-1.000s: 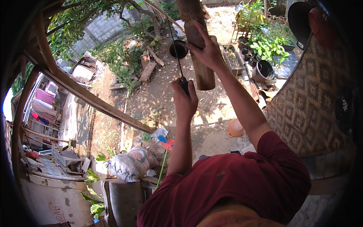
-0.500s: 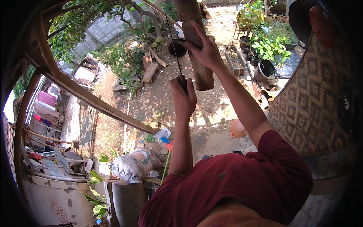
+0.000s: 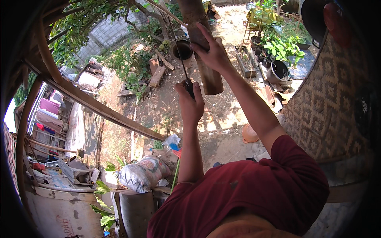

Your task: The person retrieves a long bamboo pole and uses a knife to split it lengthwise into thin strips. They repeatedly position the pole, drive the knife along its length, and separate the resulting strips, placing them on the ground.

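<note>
My left hand (image 3: pixel 190 101) is closed around the dark handle of a long thin blade (image 3: pixel 179 51), seen nearly edge-on and pointing up and away. Just to its right, a thick brown bamboo pole (image 3: pixel 212 81) slants from the top edge down toward me. My right hand (image 3: pixel 214 55) grips the pole's side, with the thumb and one finger lying along it and the other fingers mostly hidden. Blade and pole are close together; whether they touch, I cannot tell. Behind the blade shows a round, dark-mouthed vessel (image 3: pixel 181 50).
A wooden beam (image 3: pixel 107 111) crosses on the left. Below it lie a stuffed sack (image 3: pixel 145 172) and a grey roll-like object (image 3: pixel 137 210). On the right are a woven bamboo wall (image 3: pixel 325 107), potted plants (image 3: pixel 278 71) and an orange basin (image 3: pixel 249 133).
The blade and my left hand have shifted slightly left. The bamboo pole and my right hand have also moved a little left, with the grip unchanged.
</note>
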### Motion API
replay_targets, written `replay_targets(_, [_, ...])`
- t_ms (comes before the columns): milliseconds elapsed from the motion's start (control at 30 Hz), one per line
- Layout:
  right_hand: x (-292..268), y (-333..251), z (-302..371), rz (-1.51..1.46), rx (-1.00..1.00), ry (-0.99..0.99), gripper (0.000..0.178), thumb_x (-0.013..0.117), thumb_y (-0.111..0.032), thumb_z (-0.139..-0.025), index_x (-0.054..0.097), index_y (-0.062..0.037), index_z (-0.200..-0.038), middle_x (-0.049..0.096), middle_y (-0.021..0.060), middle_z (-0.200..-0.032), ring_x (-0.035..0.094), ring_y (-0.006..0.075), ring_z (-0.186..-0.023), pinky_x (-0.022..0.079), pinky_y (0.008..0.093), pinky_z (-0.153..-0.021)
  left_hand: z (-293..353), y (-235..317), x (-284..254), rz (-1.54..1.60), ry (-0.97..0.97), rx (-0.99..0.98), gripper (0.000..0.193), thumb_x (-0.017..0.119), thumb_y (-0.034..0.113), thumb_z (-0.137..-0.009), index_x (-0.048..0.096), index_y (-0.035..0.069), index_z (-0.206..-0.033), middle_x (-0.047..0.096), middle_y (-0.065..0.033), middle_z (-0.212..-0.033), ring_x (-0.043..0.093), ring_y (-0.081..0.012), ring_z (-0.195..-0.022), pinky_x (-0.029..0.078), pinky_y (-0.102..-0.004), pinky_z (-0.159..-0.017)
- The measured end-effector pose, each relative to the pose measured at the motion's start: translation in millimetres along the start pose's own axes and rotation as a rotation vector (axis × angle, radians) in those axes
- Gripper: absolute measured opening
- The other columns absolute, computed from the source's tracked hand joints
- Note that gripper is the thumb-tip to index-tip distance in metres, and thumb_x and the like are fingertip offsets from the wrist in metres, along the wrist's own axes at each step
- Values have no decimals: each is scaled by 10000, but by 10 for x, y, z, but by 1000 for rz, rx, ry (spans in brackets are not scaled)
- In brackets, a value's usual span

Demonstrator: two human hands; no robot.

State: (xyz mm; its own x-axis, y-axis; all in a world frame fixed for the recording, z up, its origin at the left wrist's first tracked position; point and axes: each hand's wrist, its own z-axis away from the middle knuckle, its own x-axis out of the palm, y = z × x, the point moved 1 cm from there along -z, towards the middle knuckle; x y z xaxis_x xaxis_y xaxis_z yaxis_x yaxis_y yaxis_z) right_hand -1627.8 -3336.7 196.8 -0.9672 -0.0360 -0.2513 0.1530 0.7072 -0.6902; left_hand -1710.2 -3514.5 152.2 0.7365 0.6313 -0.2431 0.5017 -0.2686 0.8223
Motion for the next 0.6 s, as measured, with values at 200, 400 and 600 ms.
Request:
replay_targets(200, [-19,-83,21,29,11,7,722,692,-443,-906,307,-420,-1517,541,298,-1171,606,461,-1109,515,477,-939,-38,10,-48,-55,-9,37,310,542,209,-1017,364,-21,-1124,607,-250,-836,619,-397,-710,460,-467,-633])
replay_targets(400, [-68,-76,103,18,-15,33,687,703,-293,-933,355,-281,-1526,651,196,-1249,635,295,-1173,505,395,-964,-55,70,-22,-63,18,62,313,550,203,-1012,372,-27,-1126,605,-251,-835,616,-395,-708,456,-466,-630])
replay_targets(600, [-154,-75,182,46,22,53,733,733,-298,-906,351,-258,-1531,648,209,-1221,641,294,-1148,509,403,-949,-79,54,-13,-73,53,129,324,553,198,-1010,373,-33,-1146,607,-245,-828,618,-381,-701,461,-453,-624])
